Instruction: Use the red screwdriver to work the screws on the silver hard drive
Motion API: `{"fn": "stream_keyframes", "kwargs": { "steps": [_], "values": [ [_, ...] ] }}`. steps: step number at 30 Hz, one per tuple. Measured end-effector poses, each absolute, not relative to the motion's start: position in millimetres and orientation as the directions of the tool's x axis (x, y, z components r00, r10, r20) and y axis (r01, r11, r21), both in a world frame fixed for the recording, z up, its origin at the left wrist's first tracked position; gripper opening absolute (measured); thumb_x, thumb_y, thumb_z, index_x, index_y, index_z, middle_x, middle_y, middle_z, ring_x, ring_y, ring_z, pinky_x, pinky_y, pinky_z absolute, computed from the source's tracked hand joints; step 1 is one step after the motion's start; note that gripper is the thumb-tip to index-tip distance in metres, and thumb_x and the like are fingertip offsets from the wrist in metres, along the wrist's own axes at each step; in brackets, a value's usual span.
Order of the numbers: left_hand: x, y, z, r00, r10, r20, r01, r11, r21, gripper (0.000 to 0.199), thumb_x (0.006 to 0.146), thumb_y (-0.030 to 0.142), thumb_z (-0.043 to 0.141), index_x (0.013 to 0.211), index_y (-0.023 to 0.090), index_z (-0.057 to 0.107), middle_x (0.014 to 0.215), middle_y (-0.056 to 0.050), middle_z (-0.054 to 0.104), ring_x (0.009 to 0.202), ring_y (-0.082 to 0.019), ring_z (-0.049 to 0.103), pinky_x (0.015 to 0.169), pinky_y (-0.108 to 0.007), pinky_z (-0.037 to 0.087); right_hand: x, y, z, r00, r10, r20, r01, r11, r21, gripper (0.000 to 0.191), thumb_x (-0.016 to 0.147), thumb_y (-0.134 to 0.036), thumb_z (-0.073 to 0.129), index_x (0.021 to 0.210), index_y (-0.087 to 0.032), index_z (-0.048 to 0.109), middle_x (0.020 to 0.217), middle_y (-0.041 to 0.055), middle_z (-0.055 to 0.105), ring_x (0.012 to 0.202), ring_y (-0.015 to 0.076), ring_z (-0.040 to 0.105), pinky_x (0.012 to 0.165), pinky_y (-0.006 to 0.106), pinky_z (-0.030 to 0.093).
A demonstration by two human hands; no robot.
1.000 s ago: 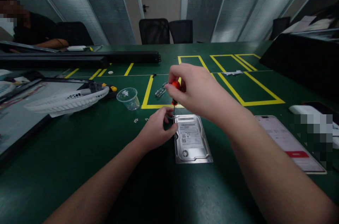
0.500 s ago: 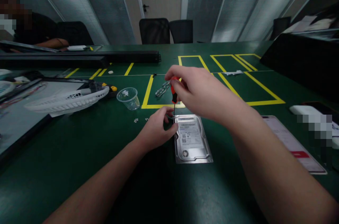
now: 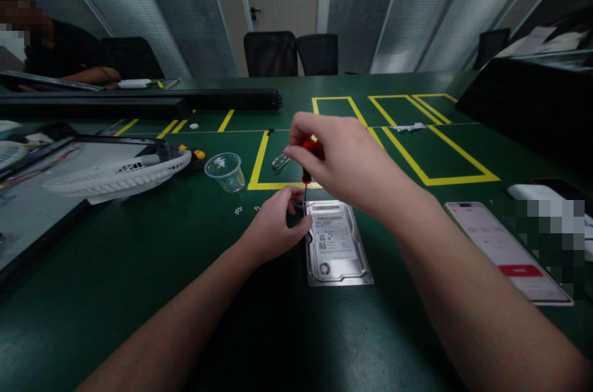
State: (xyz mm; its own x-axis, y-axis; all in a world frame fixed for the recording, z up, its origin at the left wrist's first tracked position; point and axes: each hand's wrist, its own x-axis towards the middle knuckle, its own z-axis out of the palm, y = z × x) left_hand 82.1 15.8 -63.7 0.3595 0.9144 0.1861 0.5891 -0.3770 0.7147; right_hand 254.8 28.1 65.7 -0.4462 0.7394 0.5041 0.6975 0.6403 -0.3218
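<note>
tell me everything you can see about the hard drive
The hard drive is a flat, silvery, metal-looking slab, longer than wide, with a contoured top, a printed label and a round patch toward its near end. It lies label-up on the green table. The left hand has its thumb at the left edge; a screwdriver points down at the far left corner, contact unclear.

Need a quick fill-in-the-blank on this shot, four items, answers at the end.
1. The right hand grips a red-and-black ____.
2. In the picture, the left hand is at the ____ side of the hard drive.
3. The phone lies with its screen facing ____.
4. The tape marking boxes on the green table is ____.

Missing words: screwdriver; left; up; yellow.
</note>
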Motion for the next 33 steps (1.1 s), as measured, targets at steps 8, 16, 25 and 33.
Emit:
{"fn": "stream_keyframes", "kwargs": {
  "steps": [8, 16, 25, 33],
  "values": [
    [82.6, 14.4, -61.4, 0.343, 0.921, 0.186, 0.617, -0.370, 0.695, 0.032, 0.086, 0.027, 0.071, 0.115, 0.019, 0.061, 0.103, -0.007, 0.069, 0.084, -0.020, 0.061, 0.076, -0.036, 0.051, 256.2, 23.4, 71.7, -0.454, 0.788, 0.416, 0.699, 0.605, -0.382, 0.027, 0.105, -0.018, 0.046, 0.110, -0.017, 0.073, 0.096, 0.0074, 0.073, 0.084, 0.0194, 0.061, 0.074, 0.032, 0.038],
    [81.7, 15.1, -62.7, 0.361, 0.912, 0.196, 0.584, -0.385, 0.715, 0.037, 0.087, 0.027, 0.070, 0.121, 0.018, 0.060, 0.111, -0.008, 0.070, 0.088, -0.020, 0.062, 0.081, -0.038, 0.052, 254.6, 26.3, 71.1, -0.452, 0.760, 0.466, 0.718, 0.620, -0.316, 0.014, 0.103, -0.026, 0.060, 0.099, -0.018, 0.069, 0.093, 0.0059, 0.071, 0.086, 0.0193, 0.062, 0.082, 0.033, 0.042],
    [82.7, 14.8, -61.5, 0.355, 0.919, 0.171, 0.603, -0.365, 0.710, 0.038, 0.087, 0.029, 0.071, 0.122, 0.018, 0.061, 0.110, -0.009, 0.071, 0.087, -0.021, 0.063, 0.079, -0.038, 0.052, 257.9, 25.7, 69.0, -0.450, 0.758, 0.472, 0.720, 0.621, -0.311, 0.012, 0.101, -0.019, 0.056, 0.103, -0.020, 0.068, 0.093, 0.0042, 0.071, 0.081, 0.0189, 0.061, 0.073, 0.033, 0.038],
    [80.2, 14.7, -61.7, 0.342, 0.922, 0.179, 0.610, -0.363, 0.705, 0.033, 0.087, 0.028, 0.071, 0.117, 0.019, 0.062, 0.109, -0.008, 0.071, 0.087, -0.021, 0.064, 0.079, -0.037, 0.052, 255.7, 23.7, 74.0, -0.444, 0.799, 0.406, 0.726, 0.586, -0.360, 0.020, 0.104, -0.025, 0.053, 0.102, -0.019, 0.073, 0.091, 0.0057, 0.073, 0.082, 0.0197, 0.062, 0.075, 0.033, 0.039]
  ]
}}
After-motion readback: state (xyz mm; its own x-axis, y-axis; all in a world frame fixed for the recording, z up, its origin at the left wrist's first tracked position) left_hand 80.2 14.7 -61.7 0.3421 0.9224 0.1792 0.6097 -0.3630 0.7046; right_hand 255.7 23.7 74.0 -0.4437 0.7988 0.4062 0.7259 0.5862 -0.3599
